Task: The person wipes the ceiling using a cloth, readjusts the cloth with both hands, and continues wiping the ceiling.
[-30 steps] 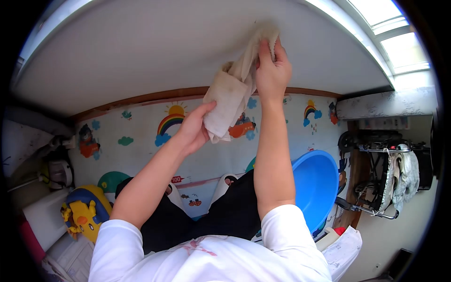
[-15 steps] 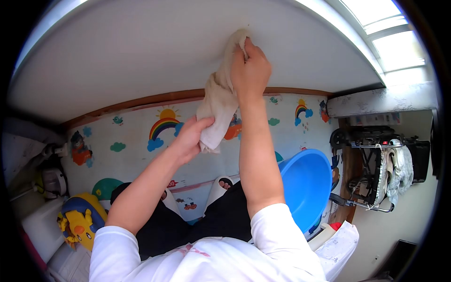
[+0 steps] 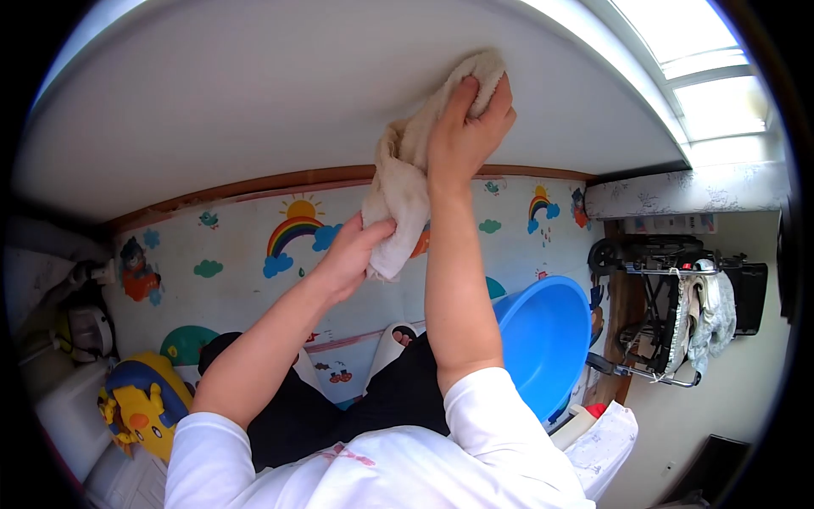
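Observation:
A long cream-coloured towel [image 3: 398,187] stretches between my two hands, bunched and creased in the middle. My right hand [image 3: 468,127] grips its upper end and presses it against the plain white wall [image 3: 254,102]. The thumb lies over the cloth, with part of the towel sticking out past the fingers. Lower down and to the left, my left hand [image 3: 346,259] is closed on the hanging end, its thumb on top and the other fingers partly hidden behind.
A blue basin [image 3: 547,339] stands to my right on the mat printed with rainbows and clouds [image 3: 212,242]. Farther right is a folded wheeled frame [image 3: 661,297] with cloths hung on it. A yellow duck-faced item [image 3: 148,407] sits at left. A brown strip [image 3: 297,181] edges the wall.
My right hand has slid right along the wall with the towel's upper end, and its grip has turned. My left hand has shifted slightly to the right, still holding the lower end.

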The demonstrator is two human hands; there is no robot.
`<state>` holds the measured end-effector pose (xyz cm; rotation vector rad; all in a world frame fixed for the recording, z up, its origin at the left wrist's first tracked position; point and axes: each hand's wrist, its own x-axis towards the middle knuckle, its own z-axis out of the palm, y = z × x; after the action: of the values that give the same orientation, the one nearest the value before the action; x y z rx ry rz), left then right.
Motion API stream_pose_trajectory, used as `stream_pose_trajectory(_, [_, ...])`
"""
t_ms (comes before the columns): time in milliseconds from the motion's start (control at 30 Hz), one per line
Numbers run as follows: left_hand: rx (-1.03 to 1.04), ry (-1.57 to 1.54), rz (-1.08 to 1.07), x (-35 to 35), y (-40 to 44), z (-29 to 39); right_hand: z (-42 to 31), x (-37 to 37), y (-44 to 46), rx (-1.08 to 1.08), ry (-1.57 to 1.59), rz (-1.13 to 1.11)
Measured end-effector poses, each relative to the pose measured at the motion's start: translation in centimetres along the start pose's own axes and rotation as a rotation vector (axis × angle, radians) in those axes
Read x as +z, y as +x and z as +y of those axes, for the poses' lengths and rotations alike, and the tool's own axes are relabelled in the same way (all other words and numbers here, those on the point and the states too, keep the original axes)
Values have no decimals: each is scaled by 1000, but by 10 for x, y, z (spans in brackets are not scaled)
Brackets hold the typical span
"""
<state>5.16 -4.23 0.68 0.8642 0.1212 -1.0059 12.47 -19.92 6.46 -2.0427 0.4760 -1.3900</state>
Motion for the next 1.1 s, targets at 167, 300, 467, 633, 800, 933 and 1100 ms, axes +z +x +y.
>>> stream_pose_trajectory(167, [-17, 13, -13, -4, 5, -2, 4, 1, 0, -102, -149, -36])
stream_pose_trajectory(300, [-37, 60, -19, -3, 5, -5, 12, -9, -2, -136, -269, -134])
stream_pose_trajectory(467, [-56, 57, -25, 2, 2, -8, 5, -12, 10, -151, -170, -1])
stream_pose_trajectory(633, [-45, 30, -33, 0, -1, -7, 21, -10, 0, -148, -224, -140])
stream_pose_trajectory(800, [-39, 69, -44, 5, -1, -10, 6, -17, 9, -164, -136, -11])
stream_pose_trajectory(933, [1, 104, -65, 2, 2, -14, 12, -13, 11, -188, -235, -135])
stream_pose_trajectory(1100, [0, 196, -15, 4, -4, -16, 5, -21, 4, -126, -277, -193])
